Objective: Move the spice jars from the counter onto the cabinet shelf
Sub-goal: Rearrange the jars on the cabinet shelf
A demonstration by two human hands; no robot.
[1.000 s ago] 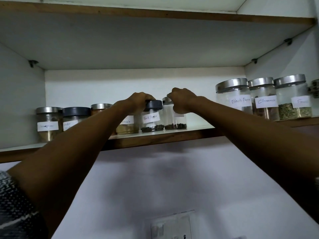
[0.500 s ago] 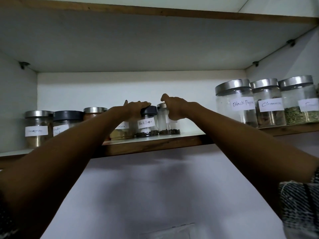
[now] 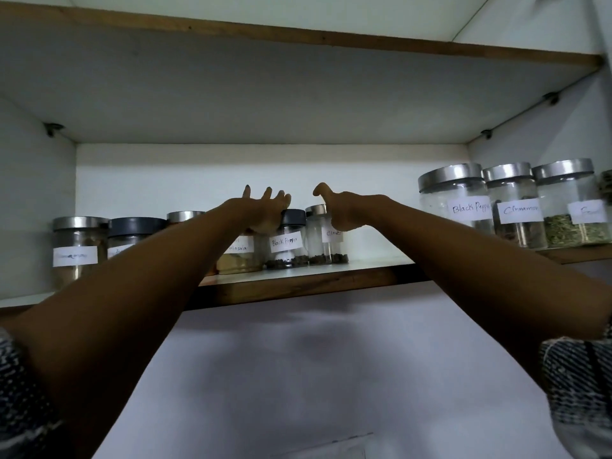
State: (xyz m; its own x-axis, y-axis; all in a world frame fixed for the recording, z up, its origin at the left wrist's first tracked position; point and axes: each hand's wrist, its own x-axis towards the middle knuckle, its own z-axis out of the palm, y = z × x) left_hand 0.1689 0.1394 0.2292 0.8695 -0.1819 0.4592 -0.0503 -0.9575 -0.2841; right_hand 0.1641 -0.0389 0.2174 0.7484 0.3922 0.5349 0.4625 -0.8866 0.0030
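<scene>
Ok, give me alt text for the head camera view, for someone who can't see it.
Two hands reach up to a cabinet shelf, the left hand and right hand open above a small Black Pepper jar and a neighbouring small jar. More labelled jars stand along the shelf on both sides.

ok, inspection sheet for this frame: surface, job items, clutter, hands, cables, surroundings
Surface: cabinet shelf, white top, wooden front edge.
Job's things: small Black Pepper jar and small clear jar upright at mid shelf, side by side.
Clutter: four more jars at left; three large jars at right.
Hands: left hand open, fingers spread, at the dark lid; right hand open, in front of the clear jar.
Cables: nothing seen.
Surroundings: upper shelf, white wall below.
</scene>
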